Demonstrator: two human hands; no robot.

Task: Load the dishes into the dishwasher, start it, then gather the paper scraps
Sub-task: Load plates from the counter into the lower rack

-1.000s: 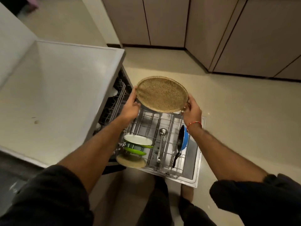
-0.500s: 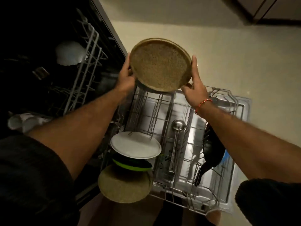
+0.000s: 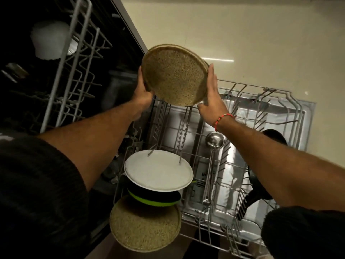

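Both hands hold a speckled tan plate [image 3: 174,75] by its opposite edges above the far end of the pulled-out lower rack [image 3: 291,109]: the left hand [image 3: 142,90] curls round the left rim, while the right hand [image 3: 211,98] lies against the right rim with its fingers nearly straight. The plate is tilted, its face turned toward the camera, and its bottom edge hangs just over the rows of upright prongs [image 3: 186,116]. Nearer the camera, three plates already stand in the same row: a white plate [image 3: 158,171], a black plate with a green rim [image 3: 155,199] and a second tan plate [image 3: 145,223]. To do this step well, the held plate probably wants bringing closer to upright, facing the same way as the others, and then lowering so that its edge drops between two prongs rather than on top of one. The free slots beyond the white plate look the natural place. A ladle [image 3: 211,161] lies flat just to the right, so the right hand should stay clear of its bowl. Letting go seems wise only once the prongs bear the plate's weight.
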